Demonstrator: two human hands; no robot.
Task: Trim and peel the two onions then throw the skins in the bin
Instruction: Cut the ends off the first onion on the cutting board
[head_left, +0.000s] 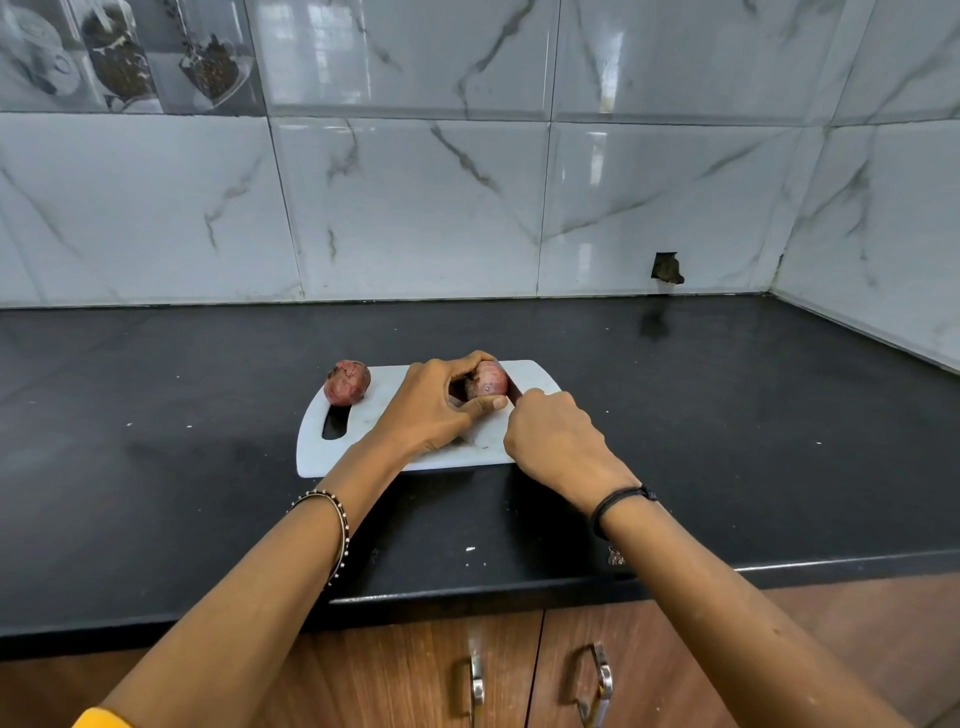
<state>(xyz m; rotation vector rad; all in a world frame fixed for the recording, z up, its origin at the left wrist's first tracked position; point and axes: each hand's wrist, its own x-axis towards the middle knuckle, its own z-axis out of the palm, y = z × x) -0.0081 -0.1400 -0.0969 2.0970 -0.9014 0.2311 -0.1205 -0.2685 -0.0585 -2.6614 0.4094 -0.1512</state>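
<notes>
A white cutting board (363, 447) lies on the black counter. My left hand (436, 410) grips a red onion (488, 382) on the board, fingers over its top and thumb along its near side. Just right of that onion my right hand (556, 441) grips a knife (511, 389); only a dark strip of blade shows against the onion's right end, and the handle is hidden in my fist. A second red onion (347, 382) with cracked dry skin sits alone at the board's far left corner.
The black counter (727, 415) runs to a marble-tiled wall behind and on the right. The wall has a small hole (667, 268) near the counter. Wooden cabinet doors with metal handles (597, 680) are below the front edge. No bin is in view.
</notes>
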